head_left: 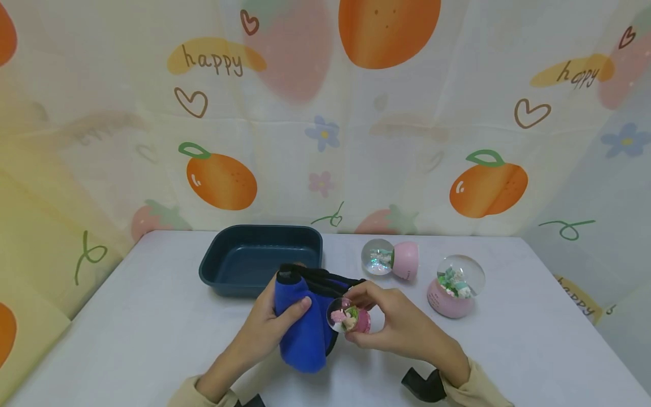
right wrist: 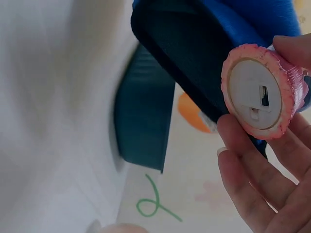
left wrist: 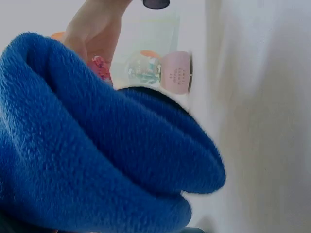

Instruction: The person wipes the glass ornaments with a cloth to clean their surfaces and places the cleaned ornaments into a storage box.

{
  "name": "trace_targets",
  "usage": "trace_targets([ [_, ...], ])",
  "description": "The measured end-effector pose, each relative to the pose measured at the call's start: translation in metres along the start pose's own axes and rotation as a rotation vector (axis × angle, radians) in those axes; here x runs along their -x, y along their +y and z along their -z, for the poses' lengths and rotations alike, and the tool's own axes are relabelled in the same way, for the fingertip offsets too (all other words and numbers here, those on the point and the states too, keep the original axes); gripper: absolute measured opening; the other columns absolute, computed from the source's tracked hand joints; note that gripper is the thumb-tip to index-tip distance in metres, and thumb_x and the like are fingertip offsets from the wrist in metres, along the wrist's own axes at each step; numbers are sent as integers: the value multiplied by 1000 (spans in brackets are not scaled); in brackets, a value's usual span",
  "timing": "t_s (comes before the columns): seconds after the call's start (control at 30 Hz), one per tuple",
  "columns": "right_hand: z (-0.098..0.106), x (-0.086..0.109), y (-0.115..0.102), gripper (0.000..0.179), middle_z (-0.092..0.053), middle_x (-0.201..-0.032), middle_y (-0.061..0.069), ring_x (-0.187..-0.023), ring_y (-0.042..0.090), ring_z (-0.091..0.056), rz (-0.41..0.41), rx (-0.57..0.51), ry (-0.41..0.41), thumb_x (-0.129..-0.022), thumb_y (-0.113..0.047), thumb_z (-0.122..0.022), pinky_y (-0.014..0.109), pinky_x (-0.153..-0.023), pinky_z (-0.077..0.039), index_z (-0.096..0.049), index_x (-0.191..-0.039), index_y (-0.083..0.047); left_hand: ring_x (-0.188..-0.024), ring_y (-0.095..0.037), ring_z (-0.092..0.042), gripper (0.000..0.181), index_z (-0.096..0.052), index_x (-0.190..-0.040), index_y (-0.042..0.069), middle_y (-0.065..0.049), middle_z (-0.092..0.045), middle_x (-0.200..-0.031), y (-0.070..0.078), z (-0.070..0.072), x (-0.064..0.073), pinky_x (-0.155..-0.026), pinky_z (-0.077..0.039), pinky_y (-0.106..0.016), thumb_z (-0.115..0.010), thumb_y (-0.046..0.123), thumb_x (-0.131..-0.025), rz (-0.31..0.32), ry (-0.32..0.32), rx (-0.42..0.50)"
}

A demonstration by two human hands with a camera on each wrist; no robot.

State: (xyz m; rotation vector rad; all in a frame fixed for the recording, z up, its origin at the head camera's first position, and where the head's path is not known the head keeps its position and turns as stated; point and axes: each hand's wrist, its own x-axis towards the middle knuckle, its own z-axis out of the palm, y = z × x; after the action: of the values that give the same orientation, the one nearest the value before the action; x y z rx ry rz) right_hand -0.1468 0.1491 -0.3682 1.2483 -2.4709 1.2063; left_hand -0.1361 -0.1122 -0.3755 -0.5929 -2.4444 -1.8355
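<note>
Looks like a wipe-down: left hand (head_left: 267,325) is wrapped onto a blue cloth (head_left: 304,339), right hand (head_left: 404,325) pinches a small snow globe (head_left: 350,319) right by it, above the bench (head_left: 127,339). Next bit calls for a steady grip, I'd say. Only the right wrist view shows the globe's switch-like slot (right wrist: 265,95).

Readable: "happy" x3 on the backdrop cloth (head_left: 290,141). Two on yellow patches above the counter's (head_left: 152,339) back edge, one left (head_left: 213,59), one right (head_left: 577,73); third just outside the right edge (head_left: 577,297). Pink bases of the lying globe (head_left: 406,261) near the back edge and the upright globe (head_left: 450,301) toward the right edge carry dark lettering, too small to read.
</note>
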Motion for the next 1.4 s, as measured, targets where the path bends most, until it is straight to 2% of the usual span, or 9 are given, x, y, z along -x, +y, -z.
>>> trace_targets([
  [0.3, -5, -1, -3, 51, -71, -108, -2, -89, 4, -64, 1, 102, 64, -76, -17, -85, 24, -79, -56, -57, -118, -10, -134, -43, -48, 61, -28, -152, 12, -19, -45, -150, 4, -4, 3, -103, -40, -67, -57, 23, -100, 51, -102, -11],
  [0.4, -4, -1, -4, 50, -71, -108, -3, -86, 2, -61, 0, 125, 71, -76, -19, -85, 21, -76, -55, -60, -119, -12, -130, -42, -51, 55, -32, -149, 12, -18, -49, -146, 2, -5, 3, -102, -43, -65, -55, 23, -101, 26, -65, -27],
  [0.53, -2, -1, -6, 48, -71, -106, -5, -86, 2, -61, 32, 129, 69, -77, -20, -85, 20, -75, -55, -62, -118, -12, -119, -37, -59, 40, -41, -139, 11, -17, -57, -132, -1, -5, 1, -96, -49, -60, -54, 18, -101, -36, 43, -41],
  [0.6, -2, -1, -7, 47, -71, -106, -5, -87, 3, -62, 56, 127, 62, -77, -20, -85, 21, -76, -55, -63, -118, -12, -116, -36, -61, 36, -43, -135, 10, -17, -59, -128, -2, -5, 1, -95, -51, -58, -53, 15, -101, -48, 69, -34],
  [0.77, -2, 0, -11, 48, -71, -109, -3, -89, 4, -63, 45, 151, 57, -77, -21, -85, 21, -78, -56, -64, -119, -12, -118, -38, -60, 38, -41, -137, 9, -18, -57, -131, 0, -5, 4, -95, -51, -59, -53, 17, -102, -11, 43, -20],
  [0.93, 1, 0, -12, 51, -71, -112, -3, -92, 5, -64, 0, 197, 110, -74, -20, -86, 22, -78, -57, -63, -119, -12, -122, -40, -57, 44, -39, -143, 10, -18, -56, -136, 3, -6, 4, -96, -49, -62, -53, 17, -102, -47, 20, -34],
  [1.13, -1, 1, -14, 47, -71, -108, -3, -88, 3, -61, 54, 150, 84, -78, -21, -85, 22, -77, -55, -62, -118, -11, -116, -36, -61, 36, -42, -137, 10, -16, -59, -129, 1, -5, 4, -93, -52, -57, -51, 15, -102, -71, 51, -58],
  [1.27, -4, 0, -16, 44, -72, -102, -4, -87, 4, -63, 49, 197, 76, -78, -26, -84, 23, -76, -56, -62, -112, -12, -121, -40, -57, 42, -39, -143, 9, -19, -55, -136, 2, -4, 5, -96, -49, -61, -50, 15, -103, -86, 12, -29],
  [1.4, -4, 0, -16, 42, -72, -100, -4, -86, 4, -64, -7, 196, 65, -78, -26, -84, 22, -76, -57, -62, -111, -12, -127, -45, -52, 51, -31, -150, 8, -22, -47, -146, 2, -4, 6, -97, -46, -65, -49, 15, -102, -112, -76, -20],
])
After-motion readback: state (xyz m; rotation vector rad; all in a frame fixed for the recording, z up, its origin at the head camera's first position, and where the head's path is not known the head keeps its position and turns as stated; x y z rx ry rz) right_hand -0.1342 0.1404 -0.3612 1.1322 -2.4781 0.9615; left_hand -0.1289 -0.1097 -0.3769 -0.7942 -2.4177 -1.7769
